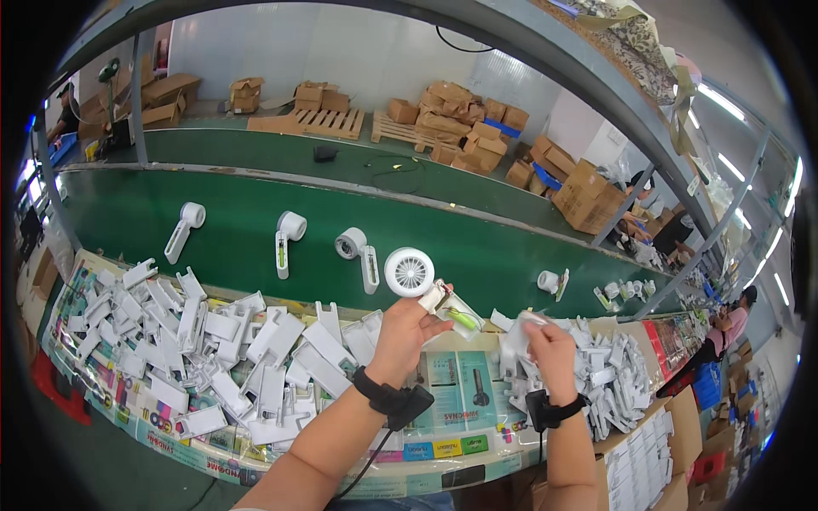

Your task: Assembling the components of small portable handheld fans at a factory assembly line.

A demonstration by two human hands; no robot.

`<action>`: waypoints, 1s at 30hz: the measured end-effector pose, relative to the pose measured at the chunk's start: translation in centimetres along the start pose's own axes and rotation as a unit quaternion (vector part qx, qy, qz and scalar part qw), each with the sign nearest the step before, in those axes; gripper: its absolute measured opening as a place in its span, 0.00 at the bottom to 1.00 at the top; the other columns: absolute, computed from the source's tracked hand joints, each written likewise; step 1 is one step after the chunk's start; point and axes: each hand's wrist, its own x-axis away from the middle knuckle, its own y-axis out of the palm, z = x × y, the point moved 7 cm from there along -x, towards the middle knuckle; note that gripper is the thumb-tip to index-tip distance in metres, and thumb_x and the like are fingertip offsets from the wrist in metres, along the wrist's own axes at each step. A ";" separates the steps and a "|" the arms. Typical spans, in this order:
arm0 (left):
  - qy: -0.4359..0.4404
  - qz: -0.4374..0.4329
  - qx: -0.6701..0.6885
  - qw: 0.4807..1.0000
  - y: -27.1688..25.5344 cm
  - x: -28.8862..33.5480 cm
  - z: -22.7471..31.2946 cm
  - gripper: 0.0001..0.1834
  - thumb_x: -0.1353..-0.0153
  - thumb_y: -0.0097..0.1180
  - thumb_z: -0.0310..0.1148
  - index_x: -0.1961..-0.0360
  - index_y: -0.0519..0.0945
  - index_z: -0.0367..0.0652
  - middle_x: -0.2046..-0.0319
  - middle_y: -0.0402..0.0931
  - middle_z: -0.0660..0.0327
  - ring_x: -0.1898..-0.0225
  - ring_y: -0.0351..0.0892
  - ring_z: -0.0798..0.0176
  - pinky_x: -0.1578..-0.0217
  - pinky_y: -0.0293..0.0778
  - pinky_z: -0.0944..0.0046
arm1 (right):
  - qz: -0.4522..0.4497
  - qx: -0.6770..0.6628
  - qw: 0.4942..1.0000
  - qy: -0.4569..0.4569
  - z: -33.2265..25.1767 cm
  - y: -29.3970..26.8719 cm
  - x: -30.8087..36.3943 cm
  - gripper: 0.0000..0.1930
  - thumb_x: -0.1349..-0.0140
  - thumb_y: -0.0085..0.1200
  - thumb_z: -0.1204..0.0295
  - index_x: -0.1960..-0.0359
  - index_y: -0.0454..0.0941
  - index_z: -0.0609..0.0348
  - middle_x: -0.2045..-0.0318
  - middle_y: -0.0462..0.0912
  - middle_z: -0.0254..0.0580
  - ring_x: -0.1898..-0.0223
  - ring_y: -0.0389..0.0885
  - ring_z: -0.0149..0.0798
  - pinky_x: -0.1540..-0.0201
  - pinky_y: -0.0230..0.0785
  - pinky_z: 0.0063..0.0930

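Left hand (407, 328) clenched around the handle of a white plastic handheld fan with round grilled head (410, 272) and open handle showing a green cell inside. Held just above the near edge of the green conveyor belt (256, 247), head up and toward the left, long axis slanting down to the right, open handle end pointing at the right hand (545, 347). Right hand close beside it, a little lower, fingers pinched on a flat white plastic handle cover (517, 334); grip firm as far as can be seen, though the cover's far end is hidden by the fingers. Cover just to the right of the fan's handle end, not touching it, so the gap between the two hands is short and runs left to right.

Black wrist straps on both arms. Heap of white plastic handle shells (204, 349) spread over the printed paper-covered bench (443, 443) to the left; smaller heap of white covers (609, 375) directly under and right of the right hand. Three similar white fans (285, 238) lying apart on the belt beyond.
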 end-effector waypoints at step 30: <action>0.167 0.021 -0.038 0.985 2.0 1.8 0.2 0.20 0.41 0.51 0.30 0.49 0.68 0.35 0.51 0.70 0.58 0.53 0.70 0.68 0.54 0.67 0.70 | 0.047 -0.091 0.945 -0.310 -7.8 7.3 4.3 0.11 0.46 0.53 0.78 0.60 0.77 0.60 0.61 0.74 0.43 0.56 0.73 0.42 0.49 0.62 0.33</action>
